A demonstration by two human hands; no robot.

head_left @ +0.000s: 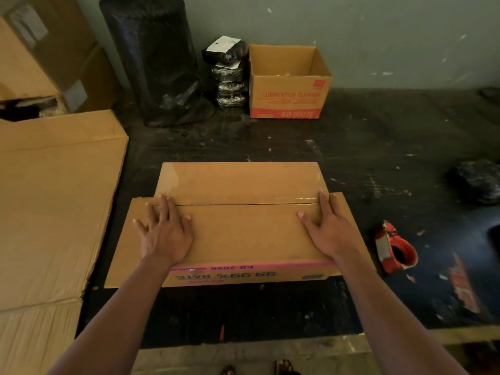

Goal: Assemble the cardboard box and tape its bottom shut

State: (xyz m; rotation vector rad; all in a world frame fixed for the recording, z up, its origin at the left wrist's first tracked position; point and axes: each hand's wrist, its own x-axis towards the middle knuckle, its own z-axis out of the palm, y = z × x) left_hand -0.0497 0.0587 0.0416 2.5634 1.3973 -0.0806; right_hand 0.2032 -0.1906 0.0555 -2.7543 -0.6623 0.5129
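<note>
Palms flat, fingers straight, our left hand (165, 235) and right hand (328, 232) press the closed flaps of the brown cardboard box (243, 234), upturned on the dark worktable (351, 147) near a red tape dispenser (395, 250).

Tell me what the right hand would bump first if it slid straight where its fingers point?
The right hand touches the cardboard box's far flap; it would slide along that. Beyond, the way looks free until, probably, the Lubrication Cleaner box.

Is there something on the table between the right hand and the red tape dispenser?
Nothing visible does. The right hand rests flat on the cardboard box; beside the box, only bare table separates it from the red tape dispenser.
</note>
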